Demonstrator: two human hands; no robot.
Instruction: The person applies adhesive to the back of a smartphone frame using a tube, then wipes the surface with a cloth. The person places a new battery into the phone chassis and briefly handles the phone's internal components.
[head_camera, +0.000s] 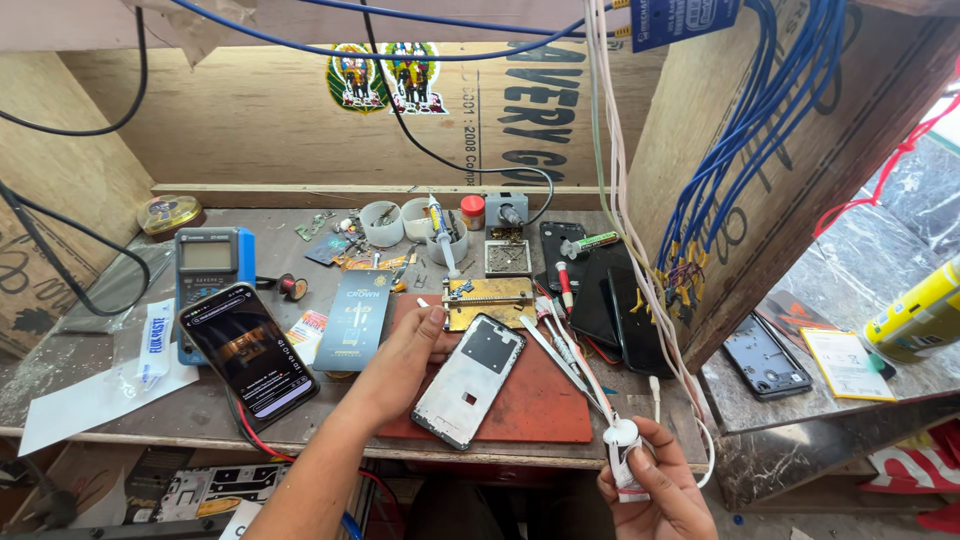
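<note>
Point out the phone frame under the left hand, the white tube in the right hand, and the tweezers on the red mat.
phone frame (470, 382), head view, middle of back plate.
white tube (622, 447), head view, its upper body.
tweezers (548, 350), head view, mid-shaft.

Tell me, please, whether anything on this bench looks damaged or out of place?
Yes: the phone frame under the left hand lies askew on the red mat, stripped open with holes showing. The right hand holds a small white tube.
</note>
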